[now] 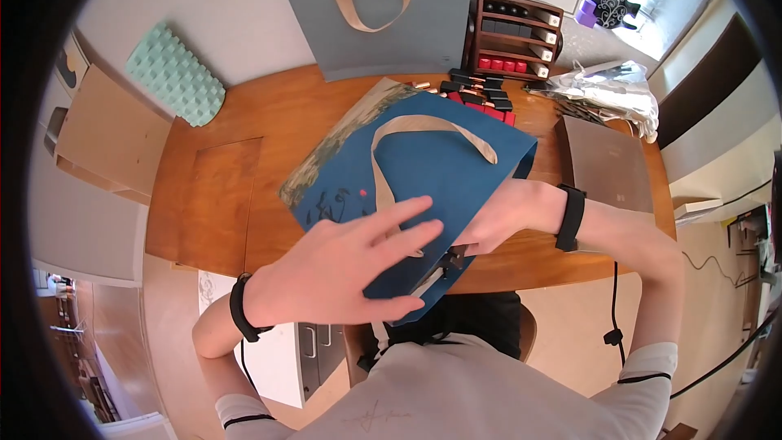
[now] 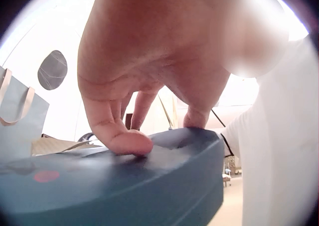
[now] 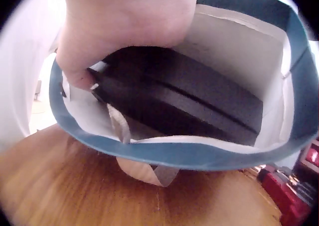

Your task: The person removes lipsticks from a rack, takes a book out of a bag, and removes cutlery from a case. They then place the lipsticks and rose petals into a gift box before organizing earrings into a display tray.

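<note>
A blue paper gift bag (image 1: 440,155) with beige ribbon handles lies tilted over the table's front edge, its mouth facing right. My left hand (image 1: 334,273) is spread over its upper side, fingers fairly straight. In the left wrist view the fingertips (image 2: 133,143) press on the bag's blue surface. My right hand (image 1: 509,216) reaches into the mouth. Inside the white-lined bag, the right wrist view shows a black box (image 3: 199,99) with a long seam. The right thumb grips that box near its edge; the other right fingers are hidden behind the hand.
Behind stands a grey-blue paper bag (image 1: 391,45). To its right are a brown wooden rack (image 1: 513,37) with red and black items, and several lipstick-like tubes (image 1: 481,90). A brown flat case (image 1: 607,163) and clear plastic wrap (image 1: 619,98) lie right; a mint textured cylinder (image 1: 175,73) stands left.
</note>
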Demonstrator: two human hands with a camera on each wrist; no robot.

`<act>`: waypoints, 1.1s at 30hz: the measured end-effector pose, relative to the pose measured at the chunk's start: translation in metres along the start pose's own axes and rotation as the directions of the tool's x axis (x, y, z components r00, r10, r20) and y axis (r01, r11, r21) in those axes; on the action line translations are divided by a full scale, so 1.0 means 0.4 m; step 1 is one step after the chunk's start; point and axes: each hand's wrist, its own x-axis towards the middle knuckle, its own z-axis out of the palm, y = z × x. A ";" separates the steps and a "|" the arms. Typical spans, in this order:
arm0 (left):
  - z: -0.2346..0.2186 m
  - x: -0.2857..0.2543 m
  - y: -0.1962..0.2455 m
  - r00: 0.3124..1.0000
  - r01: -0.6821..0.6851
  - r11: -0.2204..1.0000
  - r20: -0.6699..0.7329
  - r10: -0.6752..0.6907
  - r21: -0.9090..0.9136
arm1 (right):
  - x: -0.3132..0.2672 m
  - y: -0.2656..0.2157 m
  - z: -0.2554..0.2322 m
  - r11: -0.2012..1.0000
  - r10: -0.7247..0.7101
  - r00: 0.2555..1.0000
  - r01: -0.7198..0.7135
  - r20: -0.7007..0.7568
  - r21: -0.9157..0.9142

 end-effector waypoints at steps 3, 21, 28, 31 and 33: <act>0.002 0.014 -0.112 0.973 0.007 0.989 -0.228 0.028 0.150 | -0.002 0.002 0.025 0.999 -0.017 1.000 0.018 0.016 -0.032; -0.047 -0.300 -0.459 0.890 0.403 0.747 0.035 -0.455 -0.530 | 0.092 0.051 0.115 0.960 -0.153 0.988 0.146 -0.011 -0.237; -0.054 -0.373 -0.445 0.828 0.505 0.848 -0.188 -0.529 -0.163 | 0.181 0.076 0.111 0.933 -0.256 0.955 0.204 -0.148 -0.295; -0.055 -0.410 -0.480 0.752 0.563 0.794 -0.256 -0.607 -0.228 | 0.194 0.081 0.105 0.988 -0.141 0.990 0.141 0.003 -0.069; -0.055 -0.415 -0.493 0.727 0.573 0.788 -0.305 -0.615 -0.224 | 0.195 0.085 0.101 0.995 -0.097 0.992 0.097 0.084 0.003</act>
